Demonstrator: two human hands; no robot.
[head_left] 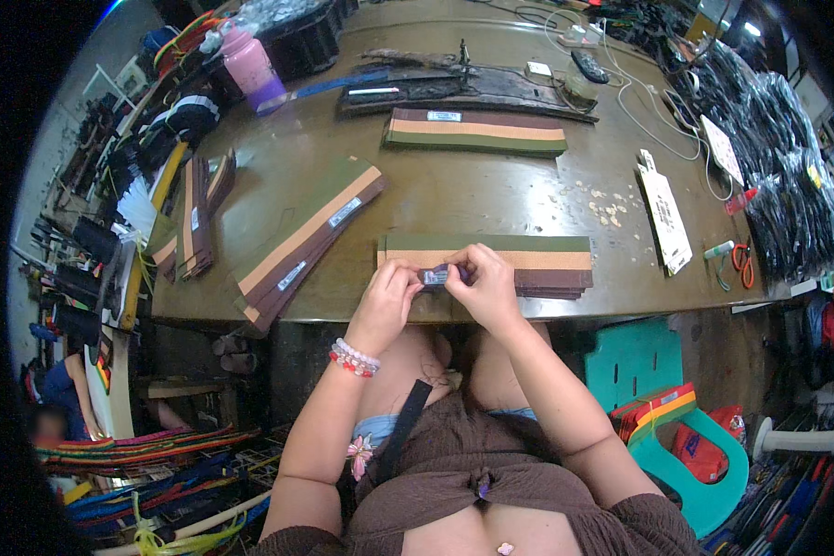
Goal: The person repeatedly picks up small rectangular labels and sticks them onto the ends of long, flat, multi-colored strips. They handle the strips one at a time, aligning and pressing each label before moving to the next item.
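Observation:
A stack of webbing strips (pixel 549 260) with green, tan and brown stripes lies at the table's near edge. Over its brown stripe, a small printed label (pixel 434 277) sits between my two hands. My left hand (pixel 388 295) pinches the label's left end with thumb and fingertips. At the other end, my right hand (pixel 485 286) has its thumb and forefinger closed on the label, beside a small dark purple patch partly hidden by the fingers. A fanned pile of labelled striped strips (pixel 313 236) lies to the left.
Another striped stack (pixel 476 132) lies farther back, before a dark wooden board (pixel 417 90). A pink-purple bottle (pixel 250 66) stands back left. To the right are a white card strip (pixel 661 212), orange-handled scissors (pixel 742 265), cables and plastic-wrapped bundles (pixel 771 125). A green stool (pixel 632 361) stands below.

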